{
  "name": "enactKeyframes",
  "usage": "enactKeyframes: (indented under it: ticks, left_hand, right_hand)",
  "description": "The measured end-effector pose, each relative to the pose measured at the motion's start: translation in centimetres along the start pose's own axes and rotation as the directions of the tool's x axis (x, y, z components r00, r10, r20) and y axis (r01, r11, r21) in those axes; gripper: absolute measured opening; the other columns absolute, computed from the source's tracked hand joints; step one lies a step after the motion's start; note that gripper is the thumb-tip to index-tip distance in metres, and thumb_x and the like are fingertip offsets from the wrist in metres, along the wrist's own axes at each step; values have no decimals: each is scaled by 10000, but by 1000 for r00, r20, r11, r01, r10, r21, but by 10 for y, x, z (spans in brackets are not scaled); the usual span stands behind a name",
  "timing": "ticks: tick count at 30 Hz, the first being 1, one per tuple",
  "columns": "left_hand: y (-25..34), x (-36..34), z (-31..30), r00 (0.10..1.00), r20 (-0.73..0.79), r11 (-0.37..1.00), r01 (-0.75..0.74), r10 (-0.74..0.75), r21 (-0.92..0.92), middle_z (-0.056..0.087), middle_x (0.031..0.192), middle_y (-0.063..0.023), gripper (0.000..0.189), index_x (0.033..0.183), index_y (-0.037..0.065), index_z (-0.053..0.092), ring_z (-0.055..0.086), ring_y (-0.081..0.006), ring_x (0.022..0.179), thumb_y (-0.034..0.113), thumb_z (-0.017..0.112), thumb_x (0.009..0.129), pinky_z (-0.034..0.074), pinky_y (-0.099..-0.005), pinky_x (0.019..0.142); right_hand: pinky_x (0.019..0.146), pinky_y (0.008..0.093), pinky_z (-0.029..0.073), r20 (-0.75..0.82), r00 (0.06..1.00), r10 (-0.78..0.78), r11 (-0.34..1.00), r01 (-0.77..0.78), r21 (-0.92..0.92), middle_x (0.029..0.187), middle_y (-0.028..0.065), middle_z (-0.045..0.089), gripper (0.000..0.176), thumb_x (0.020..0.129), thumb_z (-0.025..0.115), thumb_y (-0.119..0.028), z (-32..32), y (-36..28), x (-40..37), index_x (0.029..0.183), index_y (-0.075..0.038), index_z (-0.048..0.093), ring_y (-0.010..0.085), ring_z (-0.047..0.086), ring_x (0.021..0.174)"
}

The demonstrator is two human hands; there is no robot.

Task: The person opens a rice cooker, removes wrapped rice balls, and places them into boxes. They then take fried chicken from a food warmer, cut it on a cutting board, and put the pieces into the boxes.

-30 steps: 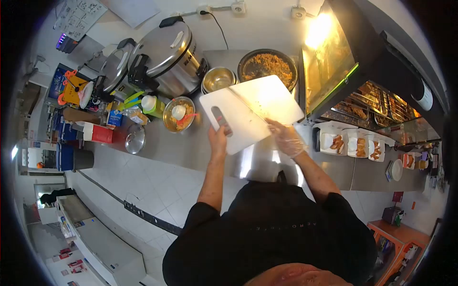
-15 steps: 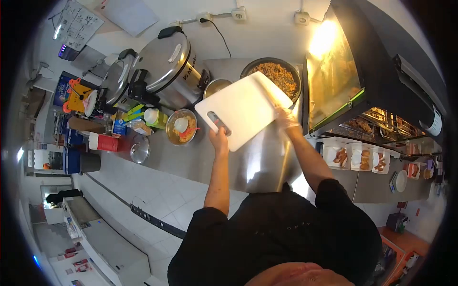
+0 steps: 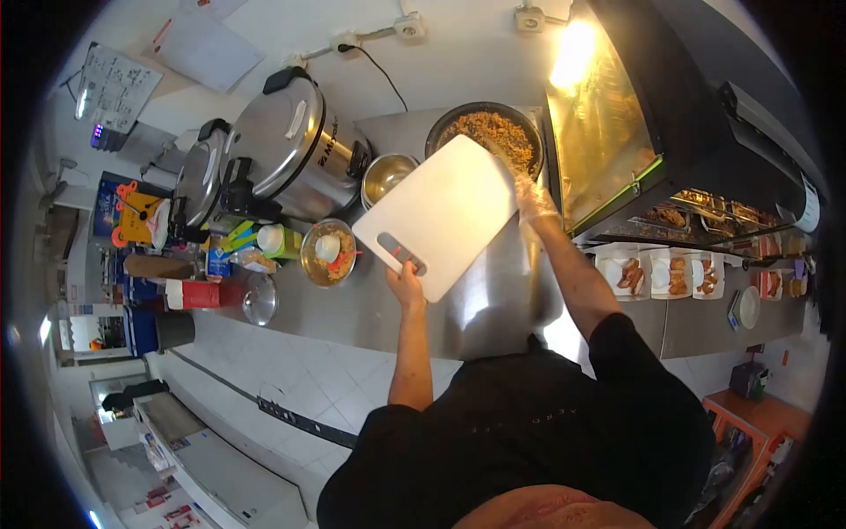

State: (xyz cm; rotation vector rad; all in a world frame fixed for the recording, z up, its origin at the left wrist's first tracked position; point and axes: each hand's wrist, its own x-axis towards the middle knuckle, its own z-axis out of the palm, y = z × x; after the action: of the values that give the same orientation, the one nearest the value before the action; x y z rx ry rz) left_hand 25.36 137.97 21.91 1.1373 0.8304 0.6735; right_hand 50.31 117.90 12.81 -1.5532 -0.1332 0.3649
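A white cutting board (image 3: 445,216) is tilted over the counter, its far corner over the rim of a round dark pan (image 3: 436,132) of browned, chopped food (image 3: 498,132). My left hand (image 3: 406,284) grips the board at its handle slot, thumb over the edge. In a clear plastic glove, my right hand (image 3: 538,204) is closed at the board's right edge, beside the pan. A thin blade, seemingly a knife (image 3: 500,157), runs from it along that edge; its handle is hidden in the fingers. The board's upper face carries no visible food.
Left of the board stand a metal bowl (image 3: 388,179), a bowl of food with a white scoop (image 3: 328,256), and large steel cookers (image 3: 278,145). A lit display cabinet (image 3: 608,132) borders the pan on the right. Paper trays of food (image 3: 624,273) lie below it.
The view has shifted slightly, moving the surroundings. The board has dropped a little toward me relative to the pan, showing more food. My right hand stays at its edge.
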Motion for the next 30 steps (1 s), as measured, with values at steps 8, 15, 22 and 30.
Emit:
enactKeyframes:
  ticks: [8,15,22,30]
  left_hand:
    - [74,-26,-89,997,78,985,-28,15,168,597,1096,-168,602,1317,-20,485,621,-223,947,-59,455,717,538,-328,747]
    - [158,34,-64,960,281,984,-70,21,165,600,935,-76,524,1316,-14,493,547,-128,728,-54,478,794,485,-257,668]
    - [175,92,185,785,617,931,-266,59,250,602,817,-93,423,1229,-41,510,583,-170,672,-8,520,808,485,-277,617]
    - [110,70,375,732,678,674,-470,-64,571,665,928,-128,291,1085,-14,593,650,-253,760,113,583,823,533,-365,620]
  right_hand:
    - [721,430,528,-156,894,-419,551,114,-826,922,189,681,362,939,518,-380,-10,65,80,969,-54,673,330,658,826]
    - [816,446,471,-31,828,-560,698,452,-555,1001,193,623,212,935,553,-183,-29,-77,-115,1022,3,606,377,588,965]
    - [573,298,473,-320,914,-248,952,169,-254,726,19,596,199,969,576,-187,-185,-55,-254,901,-7,627,130,569,628]
    - [1071,398,350,-740,521,-425,817,-132,-562,1336,206,530,529,960,570,-336,-385,-156,-257,1352,2,462,330,474,1268]
